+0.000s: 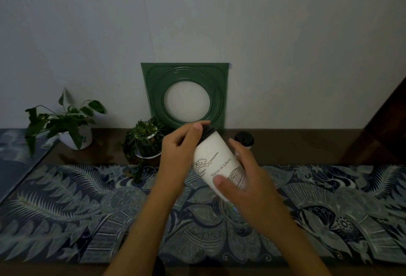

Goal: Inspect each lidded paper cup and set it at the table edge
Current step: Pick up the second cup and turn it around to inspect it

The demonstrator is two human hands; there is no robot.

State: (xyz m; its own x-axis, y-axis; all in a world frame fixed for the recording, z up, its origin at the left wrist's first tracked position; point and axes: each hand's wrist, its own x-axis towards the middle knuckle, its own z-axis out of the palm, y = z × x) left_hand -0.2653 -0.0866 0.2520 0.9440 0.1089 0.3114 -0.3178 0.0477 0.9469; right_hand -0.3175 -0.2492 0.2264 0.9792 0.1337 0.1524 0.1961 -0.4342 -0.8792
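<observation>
The cup is held in the air over the patterned runner, tilted, with its black lid pointing up and away to the left and its base toward the person. The left hand grips the lid end; the right hand wraps the lower body. Behind stand a second cup, two plants and a green frame against the wall.

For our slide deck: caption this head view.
Both hands, left hand and right hand, tilt a lidded paper cup.
</observation>
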